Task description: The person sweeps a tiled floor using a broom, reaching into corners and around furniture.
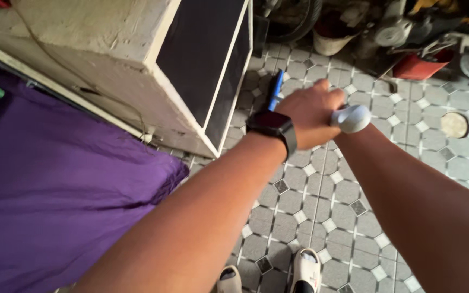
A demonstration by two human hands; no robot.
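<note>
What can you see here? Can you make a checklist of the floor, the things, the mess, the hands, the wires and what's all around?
Surface: grey patterned tile floor.
Job's things: blue-handled tool and a pale grey rounded object.
Clutter: red tub, white bucket, round lid.
Hands: left hand, wearing a black watch, closed beside the tool; right hand hidden behind the left.
Cables: nothing seen.
Surroundings: white cabinet, purple cloth, sandals.
</note>
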